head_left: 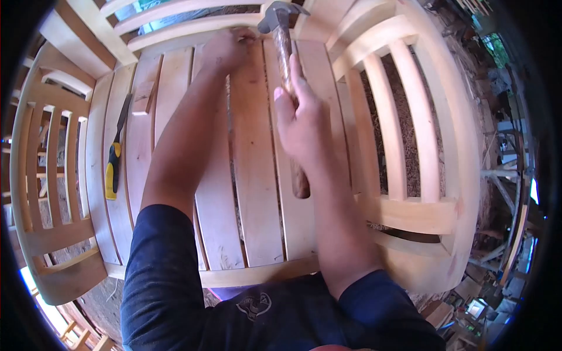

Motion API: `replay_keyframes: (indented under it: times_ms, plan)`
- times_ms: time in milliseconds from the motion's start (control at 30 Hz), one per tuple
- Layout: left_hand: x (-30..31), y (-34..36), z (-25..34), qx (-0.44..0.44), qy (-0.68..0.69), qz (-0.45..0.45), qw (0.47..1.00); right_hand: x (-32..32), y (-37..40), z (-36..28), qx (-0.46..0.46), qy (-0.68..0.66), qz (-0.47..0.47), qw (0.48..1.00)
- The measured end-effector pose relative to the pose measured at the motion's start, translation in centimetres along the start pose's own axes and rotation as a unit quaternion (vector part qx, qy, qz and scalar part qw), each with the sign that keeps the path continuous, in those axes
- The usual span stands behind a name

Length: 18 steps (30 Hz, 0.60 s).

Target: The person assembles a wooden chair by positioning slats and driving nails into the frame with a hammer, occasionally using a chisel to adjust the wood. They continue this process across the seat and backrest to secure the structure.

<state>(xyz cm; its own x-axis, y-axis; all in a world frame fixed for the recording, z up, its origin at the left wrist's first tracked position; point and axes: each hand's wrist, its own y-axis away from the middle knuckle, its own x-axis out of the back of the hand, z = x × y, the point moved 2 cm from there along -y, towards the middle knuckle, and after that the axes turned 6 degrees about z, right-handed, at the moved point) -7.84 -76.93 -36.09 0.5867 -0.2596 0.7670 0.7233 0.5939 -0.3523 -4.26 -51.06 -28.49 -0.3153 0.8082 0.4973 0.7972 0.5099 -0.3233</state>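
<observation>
My right hand [304, 120] is wrapped around the wooden handle of a claw hammer [283, 50]. Its metal head is raised near the back of a slatted wooden bench seat [256, 175], and the handle's end shows below my wrist. My left hand [228, 50] reaches to the seat's rear edge, just left of the hammer head. Its fingers are curled together and a little blurred; what they pinch, if anything, cannot be made out. On the seat to the left lie a chisel [115, 155] with a yellow and black handle and a small wood block [143, 97].
Slatted armrests stand on the left [55, 158] and right [404, 117] of the seat. The slatted backrest [193, 22] rises at the far side. Wood pieces and clutter [497, 275] lie beyond the right armrest.
</observation>
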Motion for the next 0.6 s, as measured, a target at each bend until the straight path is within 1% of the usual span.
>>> replay_keyframes:
  times_ms: [33,67,100,133,167,200,267,300,333,367,400,467,500,567,600]
  plan:
    - [-0.4,-0.6,-0.7,-0.019,0.02,-0.01,1.0,0.5,0.8,-0.1,0.037,-0.038,0.02,0.998]
    - [-0.6,-0.5,-1.0,-0.04,0.061,0.019,0.997,1.0,1.6,-0.2,0.076,-0.074,0.038,0.994]
    - [-0.7,-0.3,-1.2,-0.061,0.102,0.047,0.992,1.6,2.9,0.1,0.004,-0.102,0.007,0.995]
    - [-0.4,-0.2,-1.0,-0.082,0.141,0.077,0.984,2.0,4.0,0.5,-0.002,-0.108,0.005,0.994]
    - [-0.2,0.1,-0.8,-0.068,0.162,0.095,0.98,2.4,5.1,1.0,-0.008,-0.114,0.002,0.993]
    - [-0.1,0.4,-0.9,-0.06,0.181,0.097,0.977,2.4,6.0,2.0,0.048,-0.096,0.03,0.994]
    - [0.8,1.5,-0.5,-0.042,0.222,0.102,0.969,3.6,6.8,1.6,0.036,-0.079,0.03,0.996]
    - [2.6,3.6,1.9,0.014,0.288,0.03,0.957,4.3,7.4,1.2,-0.034,-0.08,-0.002,0.996]
    - [4.7,6.5,5.3,0.067,0.349,-0.045,0.933,4.7,7.6,0.9,-0.105,-0.083,-0.033,0.99]
    - [6.4,9.3,8.0,0.027,0.329,-0.097,0.939,4.5,7.8,1.3,-0.075,-0.072,-0.01,0.995]
    - [7.7,12.3,10.2,-0.009,0.306,-0.151,0.94,4.3,7.9,1.6,-0.061,-0.065,-0.008,0.996]
    - [9.3,17.4,13.3,-0.003,0.292,-0.249,0.923,3.6,8.3,2.1,-0.033,-0.051,-0.002,0.998]
    - [9.2,19.0,14.0,-0.008,0.281,-0.242,0.929,3.1,8.7,2.8,0.011,-0.044,0.003,0.999]
    - [8.4,21.0,14.4,-0.005,0.279,-0.224,0.934,1.5,9.4,3.8,-0.001,-0.045,0.021,0.999]
    - [8.1,21.5,14.4,0.004,0.285,-0.214,0.934,1.5,9.5,3.3,-0.009,-0.043,0.03,0.999]
